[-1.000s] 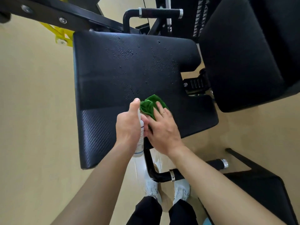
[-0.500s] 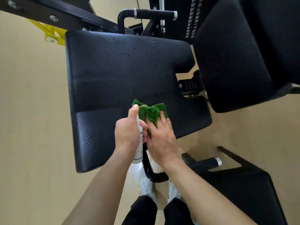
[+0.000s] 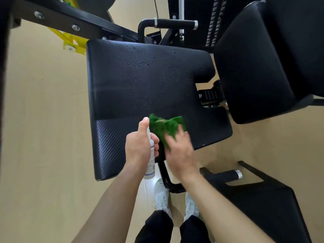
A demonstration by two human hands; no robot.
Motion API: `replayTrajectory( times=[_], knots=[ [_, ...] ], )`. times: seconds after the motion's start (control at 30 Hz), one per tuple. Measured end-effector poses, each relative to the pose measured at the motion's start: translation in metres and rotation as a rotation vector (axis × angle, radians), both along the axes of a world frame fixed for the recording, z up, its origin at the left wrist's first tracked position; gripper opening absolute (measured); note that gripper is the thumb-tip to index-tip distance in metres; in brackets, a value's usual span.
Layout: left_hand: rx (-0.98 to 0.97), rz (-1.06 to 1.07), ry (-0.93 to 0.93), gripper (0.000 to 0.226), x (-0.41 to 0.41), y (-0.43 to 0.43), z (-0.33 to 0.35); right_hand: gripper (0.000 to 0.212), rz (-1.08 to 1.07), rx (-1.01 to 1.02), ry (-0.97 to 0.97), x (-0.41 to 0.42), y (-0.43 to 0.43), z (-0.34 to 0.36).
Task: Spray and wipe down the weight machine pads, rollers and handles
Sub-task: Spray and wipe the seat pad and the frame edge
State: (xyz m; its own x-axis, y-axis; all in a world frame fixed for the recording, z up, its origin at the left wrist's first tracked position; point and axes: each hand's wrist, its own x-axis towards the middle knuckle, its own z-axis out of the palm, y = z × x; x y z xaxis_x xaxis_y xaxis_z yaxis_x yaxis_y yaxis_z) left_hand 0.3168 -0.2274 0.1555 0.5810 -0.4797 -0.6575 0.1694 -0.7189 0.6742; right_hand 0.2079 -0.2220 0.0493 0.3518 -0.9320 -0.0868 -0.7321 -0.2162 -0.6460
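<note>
Your right hand [image 3: 180,151] presses the green cloth [image 3: 166,128] flat-fingered on the near part of the seat pad [image 3: 140,81]. Your left hand [image 3: 140,146] grips the spray bottle [image 3: 151,160] just beside it. Droplets [image 3: 140,64] sit farther up the pad, so sweep long, overlapping strokes toward them with even pressure.

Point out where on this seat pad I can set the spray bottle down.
Bare: the left strip of the seat pad, between its left edge and the droplets, and the ribbed near-left corner beside the left hand. Crowded: the near middle, where the left hand holds the spray bottle and the right hand presses the green cloth.
</note>
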Motion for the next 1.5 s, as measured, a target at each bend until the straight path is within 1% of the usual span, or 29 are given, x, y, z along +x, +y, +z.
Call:
replayTrajectory(
  times=[0.03,0.1,0.13,0.17,0.2,0.27,0.3,0.37,0.43,0.53,0.6,0.63,0.73,0.77,0.87,0.9,0.97,1.03,1.1,1.17,1.23,1.3,1.33,1.37,1.47,1.5],
  knots=[
    [-0.001,-0.003,-0.005,0.067,0.000,0.002,0.002,0.051,0.124,-0.024,-0.053,0.004,0.012,0.008],
    [-0.006,-0.027,-0.019,0.067,-0.002,0.005,0.006,0.044,0.336,0.000,-0.138,-0.004,0.021,0.021],
    [-0.004,-0.031,-0.019,0.066,-0.002,0.006,0.008,0.040,0.373,0.036,-0.167,-0.014,0.018,0.028],
    [0.002,-0.025,-0.009,0.066,-0.003,0.005,0.009,0.039,0.339,0.078,-0.176,-0.025,0.013,0.033],
    [0.006,-0.007,0.008,0.067,-0.004,0.003,0.010,0.042,0.244,0.110,-0.170,-0.037,0.008,0.038],
    [0.011,0.051,0.038,0.067,-0.006,-0.007,0.010,0.049,-0.034,0.141,-0.157,-0.063,-0.005,0.043],
    [0.009,0.077,0.042,0.067,-0.008,-0.014,0.010,0.049,-0.153,0.156,-0.167,-0.074,-0.012,0.045],
    [-0.008,0.111,0.029,0.066,-0.012,-0.031,0.009,0.045,-0.296,0.178,-0.214,-0.090,-0.023,0.051],
    [-0.026,0.124,0.005,0.063,-0.015,-0.050,0.007,0.042,-0.345,0.198,-0.275,-0.095,-0.033,0.057],
    [-0.026,0.127,0.012,0.060,-0.014,-0.069,0.000,0.040,-0.355,0.229,-0.343,-0.095,-0.051,0.061],
    [0.003,0.134,0.025,0.058,-0.012,-0.073,-0.005,0.042,-0.375,0.230,-0.360,-0.093,-0.064,0.060],
    [0.014,0.139,0.026,0.058,-0.010,-0.073,-0.007,0.047,-0.393,0.227,-0.364,-0.091,-0.072,0.059],
    [0.002,0.139,-0.013,0.061,-0.002,-0.064,-0.010,0.074,-0.443,0.273,-0.342,-0.080,-0.100,0.052],
    [-0.006,0.142,-0.025,0.063,0.001,-0.060,-0.009,0.077,-0.442,0.311,-0.321,-0.072,-0.110,0.047],
    [-0.016,0.170,-0.023,0.068,0.011,-0.049,-0.005,0.069,-0.319,0.375,-0.238,-0.036,-0.139,0.021],
    [-0.021,0.170,-0.022,0.069,0.015,-0.046,-0.004,0.065,-0.271,0.354,-0.194,-0.022,-0.149,0.013],
    [-0.044,0.167,-0.029,0.068,0.025,-0.041,-0.001,0.060,-0.212,0.249,-0.100,0.010,-0.172,0.002],
    [-0.067,0.182,-0.046,0.067,0.035,-0.039,0.000,0.061,-0.108,0.161,-0.084,0.048,-0.186,0.004],
    [-0.104,0.227,-0.051,0.068,0.045,-0.039,0.001,0.065,0.096,0.061,-0.100,0.083,-0.169,0.012],
    [-0.135,0.256,-0.055,0.070,0.053,-0.042,0.005,0.065,0.242,-0.030,-0.102,0.095,-0.123,0.019],
    [-0.146,0.261,-0.051,0.071,0.059,-0.044,0.008,0.055,0.345,-0.135,-0.113,0.076,-0.080,0.015],
    [-0.144,0.258,-0.042,0.071,0.062,-0.045,0.010,0.048,0.463,-0.199,-0.109,0.044,-0.073,0.006],
    [-0.139,0.253,-0.039,0.071,0.062,-0.046,0.009,0.048,0.455,-0.202,-0.098,0.030,-0.086,-0.003],
    [-0.132,0.243,-0.042,0.070,0.062,-0.047,0.008,0.048,0.380,-0.174,-0.097,0.020,-0.106,-0.011],
    [-0.114,0.225,-0.049,0.068,0.060,-0.046,0.003,0.050,-0.037,0.004,-0.073,0.023,-0.181,-0.021],
    [-0.114,0.235,-0.045,0.069,0.060,-0.045,0.002,0.051,-0.124,0.048,-0.046,0.034,-0.198,-0.020]
  ],
)
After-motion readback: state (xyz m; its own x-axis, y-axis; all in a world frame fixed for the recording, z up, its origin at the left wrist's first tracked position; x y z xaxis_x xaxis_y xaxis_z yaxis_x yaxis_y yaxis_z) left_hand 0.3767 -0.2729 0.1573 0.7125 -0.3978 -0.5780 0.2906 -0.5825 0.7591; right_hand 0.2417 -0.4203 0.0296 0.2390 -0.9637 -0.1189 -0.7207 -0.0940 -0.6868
